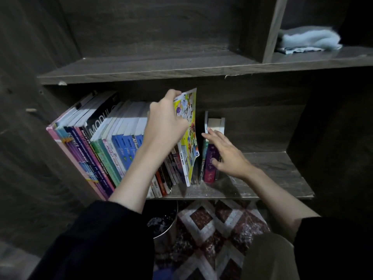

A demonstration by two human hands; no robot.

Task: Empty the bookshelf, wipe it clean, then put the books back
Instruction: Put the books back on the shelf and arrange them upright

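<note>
A dark wooden bookshelf [268,166] fills the view. On its lower shelf a row of upright books [105,142] leans from the left side to the middle. My left hand [165,120] grips the top edge of a thin yellow picture book [188,142] at the right end of that row, tilting it. To its right stands a small group of books, with a purple book [210,164] in front. My right hand [226,154] rests on these with fingers spread and nearly straight.
A light blue cloth [308,40] lies folded in the upper right compartment. The upper left shelf [141,65] holds nothing. Below the shelf stand a dark metal bin [161,221] and a patterned rug [218,229]. My knee [268,257] is at the bottom right.
</note>
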